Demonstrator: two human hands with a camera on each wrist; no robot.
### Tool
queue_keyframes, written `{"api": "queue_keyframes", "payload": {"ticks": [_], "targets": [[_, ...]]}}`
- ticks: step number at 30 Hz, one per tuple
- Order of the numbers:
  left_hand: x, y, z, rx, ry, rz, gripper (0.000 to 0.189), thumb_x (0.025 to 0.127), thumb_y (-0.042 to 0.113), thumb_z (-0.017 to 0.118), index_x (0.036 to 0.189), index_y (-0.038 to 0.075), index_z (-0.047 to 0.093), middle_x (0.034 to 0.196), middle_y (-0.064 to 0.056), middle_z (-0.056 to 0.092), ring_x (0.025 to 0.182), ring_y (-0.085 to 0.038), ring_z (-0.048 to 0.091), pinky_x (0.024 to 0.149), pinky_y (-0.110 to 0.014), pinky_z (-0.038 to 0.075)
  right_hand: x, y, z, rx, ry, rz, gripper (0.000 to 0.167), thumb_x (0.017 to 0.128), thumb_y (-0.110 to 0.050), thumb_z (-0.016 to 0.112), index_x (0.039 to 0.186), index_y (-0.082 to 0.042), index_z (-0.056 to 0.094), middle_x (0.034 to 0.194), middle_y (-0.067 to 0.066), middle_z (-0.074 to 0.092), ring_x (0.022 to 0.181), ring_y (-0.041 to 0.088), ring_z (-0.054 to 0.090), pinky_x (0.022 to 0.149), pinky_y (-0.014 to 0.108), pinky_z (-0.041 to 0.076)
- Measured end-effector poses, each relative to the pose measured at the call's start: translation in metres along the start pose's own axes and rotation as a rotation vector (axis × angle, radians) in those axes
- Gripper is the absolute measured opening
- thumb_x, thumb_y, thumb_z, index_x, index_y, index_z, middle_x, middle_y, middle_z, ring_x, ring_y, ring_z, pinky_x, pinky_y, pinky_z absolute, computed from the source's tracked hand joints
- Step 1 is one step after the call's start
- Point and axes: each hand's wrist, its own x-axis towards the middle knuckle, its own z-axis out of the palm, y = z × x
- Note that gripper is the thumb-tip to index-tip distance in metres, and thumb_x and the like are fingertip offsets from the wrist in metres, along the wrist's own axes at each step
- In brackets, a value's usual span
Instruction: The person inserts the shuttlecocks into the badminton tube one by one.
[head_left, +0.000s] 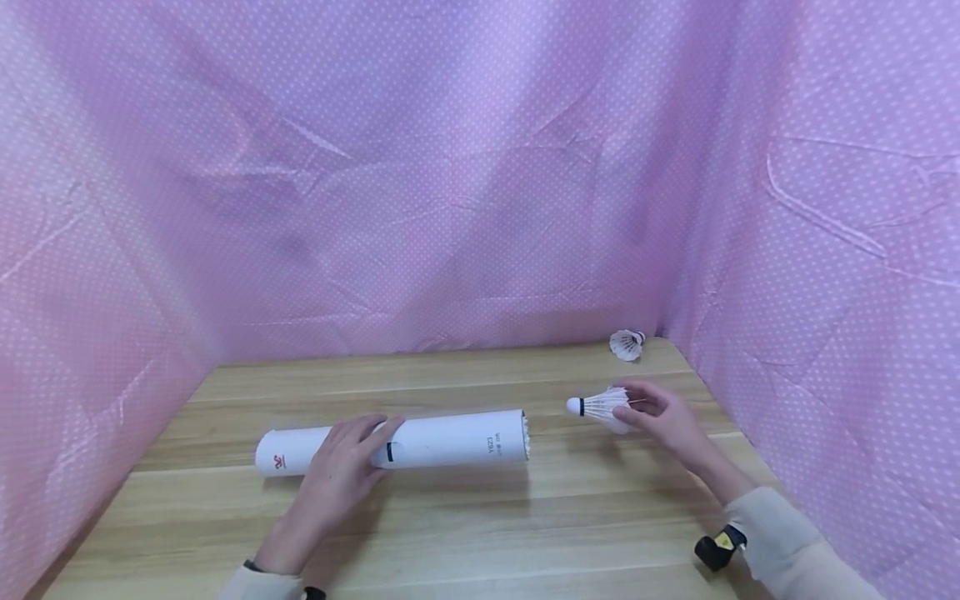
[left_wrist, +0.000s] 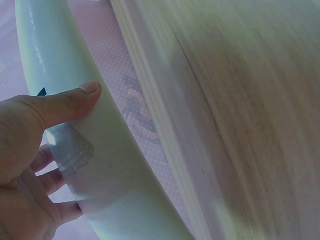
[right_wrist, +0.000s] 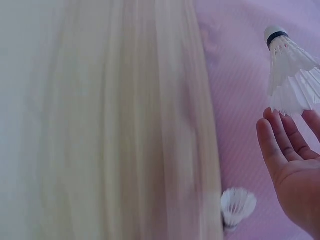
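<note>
My left hand (head_left: 341, 467) grips a white shuttlecock tube (head_left: 457, 437) round its middle, thumb on one side and fingers on the other. The tube lies sideways, low over the table, and white feather edges show at its right end. In the left wrist view, the thumb presses on the tube (left_wrist: 117, 175) near a grey printed mark. To the right, my right hand (head_left: 667, 425) pinches a white shuttlecock (head_left: 600, 406) by its feather rim. Its cork, with a black band, points left at the tube's right end, a gap apart. The right wrist view shows this shuttlecock (right_wrist: 292, 75) above the fingers.
A second shuttlecock (head_left: 626, 344) lies on its side at the table's back right corner. Pink dotted cloth (head_left: 465, 208) hangs behind the wooden table (head_left: 480, 542) and along both sides. A black wrist device (head_left: 716, 550) sits by the right sleeve.
</note>
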Motion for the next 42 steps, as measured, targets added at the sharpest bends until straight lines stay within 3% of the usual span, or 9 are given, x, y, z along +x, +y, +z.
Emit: {"api": "queue_keyframes", "payload": {"ticks": [6,14,26,35,42], "targets": [[0.001,0.0,0.0,0.007,-0.001,0.004,0.085,0.058,0.006,0.096,0.136,0.014,0.063,0.12,-0.015,0.065,0.108,-0.034,0.063,0.097,-0.051,0.046,-0.005,-0.014,0.021,0.036,-0.054,-0.024,0.043,0.091,-0.003,0.072,0.13,0.008,0.059,0.113,0.023,0.065,0.095,0.013,0.067,0.079,0.022,0.056],[0.001,0.001,0.001,0.005,0.015,0.022,0.085,0.057,0.004,0.096,0.135,0.013,0.064,0.118,-0.015,0.066,0.107,-0.033,0.063,0.095,-0.05,0.047,-0.007,-0.029,0.047,0.059,-0.109,-0.061,0.044,0.089,-0.003,0.074,0.129,0.007,0.06,0.112,0.022,0.066,0.099,0.024,0.067,0.083,0.026,0.057],[0.004,0.007,0.001,0.004,0.022,0.032,0.084,0.057,0.003,0.096,0.134,0.013,0.064,0.117,-0.015,0.066,0.105,-0.033,0.063,0.096,-0.051,0.048,-0.005,-0.044,0.078,0.078,-0.144,-0.037,0.048,0.088,-0.007,0.077,0.13,0.007,0.058,0.113,0.019,0.066,0.104,0.034,0.065,0.088,0.028,0.056],[0.001,0.006,0.0,-0.005,0.027,0.021,0.087,0.056,0.003,0.096,0.136,0.013,0.063,0.118,-0.017,0.065,0.107,-0.035,0.063,0.097,-0.054,0.048,-0.005,-0.052,0.089,0.053,-0.093,-0.042,0.049,0.089,-0.01,0.076,0.134,0.001,0.058,0.114,0.018,0.067,0.102,0.029,0.066,0.087,0.029,0.057],[0.0,0.005,-0.001,-0.021,0.047,-0.004,0.086,0.056,0.002,0.096,0.135,0.013,0.064,0.118,-0.016,0.066,0.106,-0.034,0.063,0.096,-0.053,0.048,-0.01,-0.053,0.089,0.046,-0.13,-0.086,0.05,0.094,-0.012,0.071,0.139,0.001,0.055,0.121,0.02,0.064,0.11,0.035,0.064,0.092,0.03,0.055]]}}
